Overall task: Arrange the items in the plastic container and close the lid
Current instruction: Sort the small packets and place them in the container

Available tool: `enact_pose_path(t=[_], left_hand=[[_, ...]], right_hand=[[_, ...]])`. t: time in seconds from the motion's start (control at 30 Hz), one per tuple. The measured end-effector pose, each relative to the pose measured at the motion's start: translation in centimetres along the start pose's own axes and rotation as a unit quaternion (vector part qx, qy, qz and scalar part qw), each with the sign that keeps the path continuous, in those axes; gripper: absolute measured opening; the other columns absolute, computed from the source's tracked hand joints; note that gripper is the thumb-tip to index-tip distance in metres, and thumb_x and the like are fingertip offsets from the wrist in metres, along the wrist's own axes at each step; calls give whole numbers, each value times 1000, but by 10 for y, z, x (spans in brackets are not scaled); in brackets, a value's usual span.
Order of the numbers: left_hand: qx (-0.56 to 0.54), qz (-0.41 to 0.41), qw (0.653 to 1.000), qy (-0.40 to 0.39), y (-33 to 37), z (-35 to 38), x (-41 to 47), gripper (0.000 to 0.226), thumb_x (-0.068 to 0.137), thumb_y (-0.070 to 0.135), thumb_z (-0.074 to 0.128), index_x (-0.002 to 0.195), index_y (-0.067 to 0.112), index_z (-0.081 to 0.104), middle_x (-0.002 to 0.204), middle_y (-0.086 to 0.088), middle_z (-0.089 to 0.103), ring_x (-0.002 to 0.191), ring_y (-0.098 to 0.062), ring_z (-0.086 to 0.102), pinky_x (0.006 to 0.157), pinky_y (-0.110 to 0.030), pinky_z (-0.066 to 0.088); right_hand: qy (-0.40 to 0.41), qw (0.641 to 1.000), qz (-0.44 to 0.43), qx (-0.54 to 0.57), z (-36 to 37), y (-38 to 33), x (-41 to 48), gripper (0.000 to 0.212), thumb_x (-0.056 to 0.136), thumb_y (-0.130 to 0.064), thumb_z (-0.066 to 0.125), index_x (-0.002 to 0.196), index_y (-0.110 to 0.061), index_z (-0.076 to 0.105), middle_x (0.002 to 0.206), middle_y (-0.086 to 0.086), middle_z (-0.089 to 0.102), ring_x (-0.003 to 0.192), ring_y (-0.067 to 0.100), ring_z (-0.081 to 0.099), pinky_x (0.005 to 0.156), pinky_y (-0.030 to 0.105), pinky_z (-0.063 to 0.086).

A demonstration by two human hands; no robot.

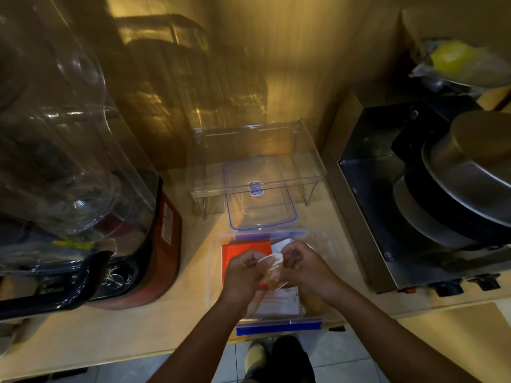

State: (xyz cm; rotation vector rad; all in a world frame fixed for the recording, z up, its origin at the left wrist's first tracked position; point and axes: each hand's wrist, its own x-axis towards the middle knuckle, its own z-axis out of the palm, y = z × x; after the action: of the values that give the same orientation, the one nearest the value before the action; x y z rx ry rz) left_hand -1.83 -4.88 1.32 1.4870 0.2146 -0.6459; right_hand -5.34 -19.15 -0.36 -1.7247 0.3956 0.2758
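A clear plastic container with blue clips sits at the counter's front edge. Inside lie a red packet on the left and white paper packets lower down. My left hand and my right hand are both over the container, pinching a small clear packet with a white label between them. The clear lid with a blue rim lies flat just behind the container, partly under a clear shelf.
A clear acrylic shelf stands at the back. A red blender with a clear cover fills the left. A steel appliance with round plates stands to the right. A yellow item in a bowl sits far right.
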Motion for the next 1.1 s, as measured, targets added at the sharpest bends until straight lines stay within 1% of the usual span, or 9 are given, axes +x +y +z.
enact_pose_path(t=[0.07, 0.13, 0.23, 0.37, 0.47, 0.53, 0.63, 0.93, 1.1], left_hand=[[35, 19, 999, -6, -1, -3, 0, 13, 85, 0, 61, 72, 0, 61, 66, -14, 59, 48, -12, 56, 44, -20, 48], [58, 41, 997, 5, -4, -2, -1, 13, 84, 1, 62, 71, 1, 63, 64, -13, 58, 50, -15, 55, 46, -22, 47], [64, 58, 995, 40, -8, -1, -1, 15, 82, 3, 66, 68, 4, 62, 63, -13, 59, 57, -21, 55, 52, -27, 48], [25, -6, 999, 25, -12, 0, 0, 11, 82, -5, 62, 78, 6, 64, 70, -10, 64, 61, -21, 60, 52, -28, 51], [5, 0, 998, 59, -14, -2, 1, 9, 87, 0, 58, 80, 2, 64, 75, -15, 64, 64, -24, 59, 52, -28, 52], [-8, 1, 996, 93, -14, -4, 4, 11, 91, 8, 56, 83, 3, 61, 81, -15, 66, 71, -25, 63, 54, -28, 54], [-8, -8, 993, 118, -16, -5, 8, 16, 94, 12, 52, 79, 8, 56, 89, -14, 66, 79, -27, 65, 52, -29, 54], [-4, -18, 994, 111, -18, 4, 8, 14, 93, 6, 51, 80, 6, 57, 80, -11, 62, 71, -22, 60, 51, -28, 52], [3, -20, 994, 108, -17, 4, 5, 15, 91, 4, 53, 77, 7, 58, 74, -8, 60, 66, -20, 58, 55, -28, 50]], right_hand=[[-42, 999, -2, 33, -3, 3, 0, 18, 77, 5, 69, 83, -11, 62, 70, -9, 62, 66, 5, 60, 55, 10, 48], [-63, 998, -5, 5, -4, 8, 0, 32, 80, -1, 68, 59, -21, 55, 55, -11, 53, 54, 1, 51, 53, 11, 44], [-61, 998, -3, -21, -2, 13, 3, 42, 81, -2, 68, 51, -23, 48, 47, -11, 47, 46, -1, 45, 50, 13, 41], [-7, 1000, 4, 25, 0, 15, 3, 13, 83, -1, 65, 73, -5, 59, 61, 5, 52, 46, 1, 51, 46, 15, 46], [27, 1000, 10, 11, -2, 17, 3, 7, 86, -8, 63, 80, -4, 61, 76, 12, 60, 66, 11, 59, 59, 24, 51], [91, 984, 5, -156, -9, 19, 5, 13, 89, -19, 59, 83, -8, 61, 87, 12, 65, 79, 20, 63, 68, 33, 50], [105, 874, 23, -473, -16, 25, 3, 24, 82, -26, 60, 103, -16, 58, 105, 7, 62, 94, 25, 64, 73, 29, 46], [164, 923, 103, -333, -1, 34, 24, 28, 96, -17, 44, 122, -10, 52, 123, 10, 61, 109, 21, 60, 88, 23, 43], [38, 895, 152, -417, -10, 30, 19, 24, 87, -14, 55, 110, -12, 59, 115, 10, 65, 100, 24, 62, 75, 27, 44]])
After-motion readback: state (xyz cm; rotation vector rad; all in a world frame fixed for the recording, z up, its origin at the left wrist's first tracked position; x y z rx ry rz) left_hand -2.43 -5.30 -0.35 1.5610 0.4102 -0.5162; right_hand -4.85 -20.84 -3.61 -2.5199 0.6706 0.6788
